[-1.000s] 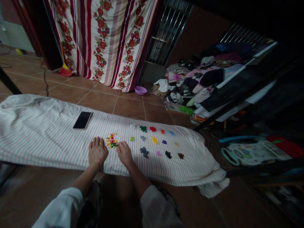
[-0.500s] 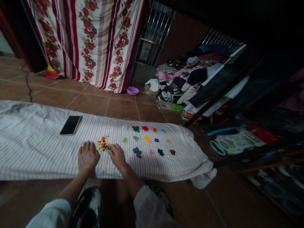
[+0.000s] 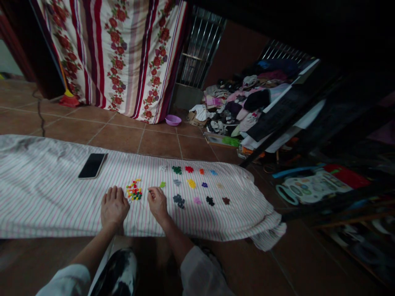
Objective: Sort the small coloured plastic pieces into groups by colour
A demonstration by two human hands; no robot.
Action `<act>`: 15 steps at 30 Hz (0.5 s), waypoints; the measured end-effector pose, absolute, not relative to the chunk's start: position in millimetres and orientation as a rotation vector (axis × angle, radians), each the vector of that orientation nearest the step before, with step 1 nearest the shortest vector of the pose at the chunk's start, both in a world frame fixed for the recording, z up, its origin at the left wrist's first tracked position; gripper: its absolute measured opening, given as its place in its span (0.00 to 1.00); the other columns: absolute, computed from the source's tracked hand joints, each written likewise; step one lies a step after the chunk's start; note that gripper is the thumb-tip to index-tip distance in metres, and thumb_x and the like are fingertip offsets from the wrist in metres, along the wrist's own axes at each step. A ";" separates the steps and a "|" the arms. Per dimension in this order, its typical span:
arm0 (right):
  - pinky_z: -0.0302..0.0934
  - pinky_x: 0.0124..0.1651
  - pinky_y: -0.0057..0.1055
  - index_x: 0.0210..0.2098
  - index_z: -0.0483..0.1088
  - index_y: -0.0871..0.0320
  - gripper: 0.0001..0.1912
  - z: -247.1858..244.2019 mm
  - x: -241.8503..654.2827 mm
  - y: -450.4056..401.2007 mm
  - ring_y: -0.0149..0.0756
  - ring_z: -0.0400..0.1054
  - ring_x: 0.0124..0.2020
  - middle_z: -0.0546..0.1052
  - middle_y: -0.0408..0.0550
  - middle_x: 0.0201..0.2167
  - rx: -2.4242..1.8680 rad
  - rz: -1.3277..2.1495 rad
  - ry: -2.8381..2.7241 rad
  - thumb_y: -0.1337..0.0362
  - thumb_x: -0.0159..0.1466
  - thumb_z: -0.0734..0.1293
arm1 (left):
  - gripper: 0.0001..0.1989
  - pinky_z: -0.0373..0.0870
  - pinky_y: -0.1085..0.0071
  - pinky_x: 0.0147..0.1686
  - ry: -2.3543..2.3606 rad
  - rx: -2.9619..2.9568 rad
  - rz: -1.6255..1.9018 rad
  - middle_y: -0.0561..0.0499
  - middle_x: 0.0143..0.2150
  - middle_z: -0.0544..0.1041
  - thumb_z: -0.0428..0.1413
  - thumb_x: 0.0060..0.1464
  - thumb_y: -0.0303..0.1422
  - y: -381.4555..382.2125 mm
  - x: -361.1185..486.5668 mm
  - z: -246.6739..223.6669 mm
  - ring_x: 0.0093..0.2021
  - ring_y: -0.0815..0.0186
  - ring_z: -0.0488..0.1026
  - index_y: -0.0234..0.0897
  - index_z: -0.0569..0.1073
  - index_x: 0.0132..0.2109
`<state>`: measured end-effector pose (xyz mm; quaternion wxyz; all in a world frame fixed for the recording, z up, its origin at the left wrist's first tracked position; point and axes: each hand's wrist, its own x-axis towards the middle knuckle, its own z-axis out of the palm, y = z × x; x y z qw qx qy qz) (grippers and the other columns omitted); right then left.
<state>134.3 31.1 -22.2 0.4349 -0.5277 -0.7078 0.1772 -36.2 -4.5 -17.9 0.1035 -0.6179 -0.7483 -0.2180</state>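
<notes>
My left hand (image 3: 115, 205) lies flat, palm down, on the striped cloth (image 3: 68, 201), just left of a mixed pile of small pieces (image 3: 134, 190) in red, yellow, green, orange and white. To the right of that pile my right hand (image 3: 157, 203) pinches a tiny dark green piece (image 3: 149, 191) between thumb and forefinger, a little apart from the pile. Beyond that hand are small heaps sorted by colour, among them green (image 3: 177, 169), red (image 3: 189, 169), yellow (image 3: 191, 183), dark grey (image 3: 179, 200) and lime (image 3: 162, 184). The pieces are too small to identify.
A phone (image 3: 93, 165) lies on the cloth at the left. More heaps, such as pink (image 3: 197, 200), black (image 3: 210, 201) and brown (image 3: 226, 200), sit farther right. On the tiled floor are a purple basin (image 3: 173, 120), a broom (image 3: 69, 100) and piled clothes (image 3: 240, 98).
My right hand has drawn away from the mixed pile to the right, with a small green piece in its fingertips. My left hand stays in place on the cloth.
</notes>
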 end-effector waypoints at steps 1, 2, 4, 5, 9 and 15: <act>0.64 0.41 0.28 0.39 0.71 0.55 0.12 -21.2 139.5 35.0 0.33 0.68 0.36 0.73 0.46 0.35 -1.311 0.446 -1.738 0.71 0.59 0.60 | 0.22 0.54 0.54 0.59 -2.209 -1.826 -0.646 0.34 0.58 0.68 0.44 0.55 0.31 -4.4 -36.1 -18.2 0.62 0.50 0.60 0.28 0.67 0.55; 0.65 0.41 0.29 0.39 0.71 0.55 0.12 -19.9 145.8 39.9 0.33 0.69 0.36 0.73 0.46 0.36 -1.313 0.448 -1.711 0.70 0.59 0.59 | 0.23 0.54 0.54 0.59 -2.209 -1.828 -0.646 0.34 0.58 0.68 0.44 0.55 0.31 -4.3 -36.2 -18.5 0.62 0.50 0.60 0.28 0.67 0.55; 0.65 0.41 0.29 0.39 0.71 0.55 0.11 -15.9 161.5 52.3 0.33 0.69 0.36 0.74 0.47 0.36 -1.329 0.441 -1.648 0.69 0.60 0.59 | 0.23 0.54 0.53 0.59 -2.211 -1.831 -0.645 0.34 0.58 0.68 0.44 0.55 0.32 -4.1 -36.4 -18.9 0.62 0.50 0.59 0.28 0.67 0.55; 0.65 0.41 0.30 0.38 0.71 0.55 0.11 -13.6 170.5 59.5 0.33 0.69 0.35 0.74 0.47 0.36 -1.346 0.430 -1.610 0.69 0.60 0.59 | 0.23 0.54 0.53 0.59 -2.214 -1.830 -0.646 0.34 0.58 0.68 0.45 0.55 0.32 -4.0 -36.6 -18.8 0.62 0.50 0.59 0.27 0.67 0.55; 0.65 0.44 0.31 0.38 0.72 0.56 0.13 -5.6 209.3 90.9 0.33 0.70 0.37 0.74 0.48 0.38 -1.458 0.365 -1.522 0.68 0.59 0.59 | 0.23 0.54 0.53 0.59 -2.240 -1.850 -0.648 0.32 0.58 0.67 0.45 0.54 0.32 -4.4 -37.2 -17.0 0.62 0.50 0.59 0.25 0.67 0.55; 0.64 0.50 0.35 0.39 0.75 0.57 0.16 -6.6 257.0 131.3 0.37 0.71 0.42 0.76 0.49 0.38 -1.667 0.353 -1.447 0.70 0.56 0.59 | 0.23 0.55 0.54 0.59 -2.231 -1.835 -0.608 0.33 0.58 0.68 0.44 0.55 0.32 -3.9 -36.7 -16.6 0.61 0.50 0.59 0.26 0.67 0.55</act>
